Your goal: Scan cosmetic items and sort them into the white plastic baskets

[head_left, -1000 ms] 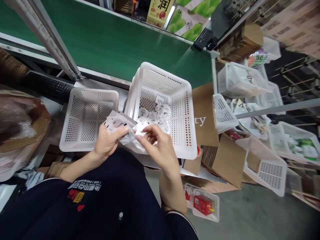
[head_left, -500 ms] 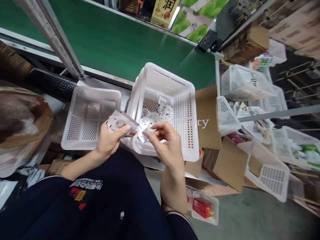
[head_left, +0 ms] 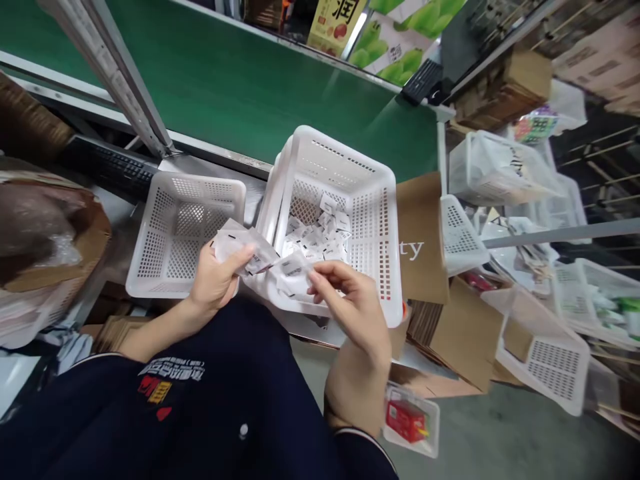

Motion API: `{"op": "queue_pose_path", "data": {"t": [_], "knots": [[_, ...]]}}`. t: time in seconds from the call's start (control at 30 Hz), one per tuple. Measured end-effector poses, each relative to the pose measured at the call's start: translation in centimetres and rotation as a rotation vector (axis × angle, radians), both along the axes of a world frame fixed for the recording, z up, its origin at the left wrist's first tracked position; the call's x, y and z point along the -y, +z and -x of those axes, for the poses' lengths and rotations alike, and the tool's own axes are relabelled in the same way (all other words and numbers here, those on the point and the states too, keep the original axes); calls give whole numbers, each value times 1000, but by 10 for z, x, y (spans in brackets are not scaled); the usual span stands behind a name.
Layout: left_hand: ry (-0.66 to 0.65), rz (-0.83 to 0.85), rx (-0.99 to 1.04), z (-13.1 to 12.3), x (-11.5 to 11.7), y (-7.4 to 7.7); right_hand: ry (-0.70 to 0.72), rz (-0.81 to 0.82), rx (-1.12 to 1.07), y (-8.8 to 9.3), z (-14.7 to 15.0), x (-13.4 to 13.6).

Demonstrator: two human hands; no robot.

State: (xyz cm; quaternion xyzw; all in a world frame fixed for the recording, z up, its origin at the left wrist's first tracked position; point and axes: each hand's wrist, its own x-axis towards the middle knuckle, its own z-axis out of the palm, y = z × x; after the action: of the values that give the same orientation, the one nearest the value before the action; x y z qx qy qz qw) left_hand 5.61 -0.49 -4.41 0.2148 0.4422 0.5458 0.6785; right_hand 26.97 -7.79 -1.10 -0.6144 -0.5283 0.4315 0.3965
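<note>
My left hand is closed on a fanned stack of small white printed packets, thumb on top, over the gap between two baskets. My right hand pinches the edge of a single white packet above the near side of a white plastic basket. This packet's left end lies close to the stack; whether they touch, I cannot tell. Loose small white packets lie in a heap on that basket's floor. To its left sits a smaller white basket.
A green conveyor belt runs behind the baskets, with a metal post at left. A cardboard box flap stands right of the large basket. White bins fill the right side. A keyboard lies at left.
My right hand has come up and right from the heap, now with one packet stretched out from its fingertips. My left hand keeps its stack nearly in place.
</note>
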Motion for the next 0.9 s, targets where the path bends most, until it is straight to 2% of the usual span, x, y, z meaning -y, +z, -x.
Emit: {"op": "queue_pose_path", "data": {"t": [0.07,0.13,0.3,0.4,0.47,0.53,0.6,0.63,0.77,0.9], "knots": [[-14,4,-13,-1,1,-1,-119,3,173,-1,-9,4],[-53,-9,-11,-4,2,-2,-187,-30,245,0,-7,4],[-130,-51,6,-10,5,0,31,-139,79,3,27,-8],[-88,-44,-13,-7,4,2,54,-161,67,3,26,-12],[-79,-30,-34,-4,3,2,8,-123,59,0,13,-9],[-82,-15,-43,-2,2,2,-114,-80,119,-3,-2,-6],[-78,-15,-17,-4,2,1,-212,-66,167,-6,-8,-3],[-81,-20,0,-6,2,1,-216,-70,159,-8,-6,-3],[-150,-25,13,-16,5,3,6,-93,84,-12,25,-9],[-155,-32,-5,-18,5,6,95,-148,145,-13,44,-20]]}}
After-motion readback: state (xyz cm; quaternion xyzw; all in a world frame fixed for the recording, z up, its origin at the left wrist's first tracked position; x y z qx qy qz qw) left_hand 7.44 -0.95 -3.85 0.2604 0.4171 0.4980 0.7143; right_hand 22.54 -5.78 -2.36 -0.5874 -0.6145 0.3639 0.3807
